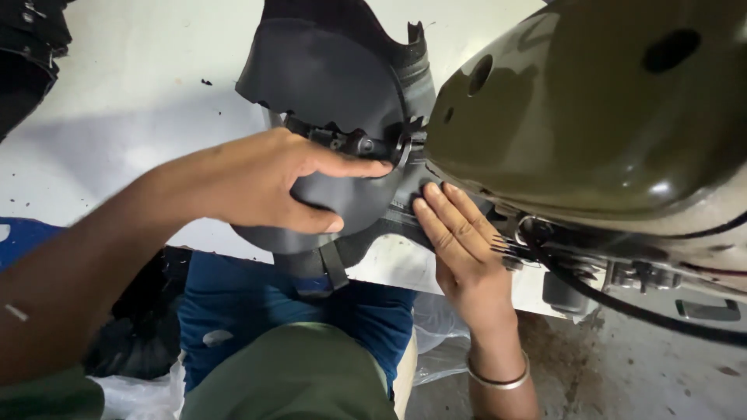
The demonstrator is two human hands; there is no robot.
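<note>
Black curved plastic cover (327, 85), matte and rounded like a shield, sits just beside the glossy olive-green metal fuel tank (591, 117), on the tank's left flank, its jagged lower rim meeting a black bolt-and-washer fitting (401, 148). I see my left hand (264, 183) gripping the cover's lower bulge, thumb underneath, forefinger stretched toward that fitting and touching it. My right hand (459, 249) lies flat and open, fingers together, pressed on the dark grey panel (405, 194) directly below the tank's nose; a thin silver bangle (498, 379) circles its wrist. Under the tank, a black cable (622, 307) loops past exposed fittings. Further down from the tank, my blue-clad knee (233, 311) and olive sleeve edge show above the white floor (124, 101).
</note>
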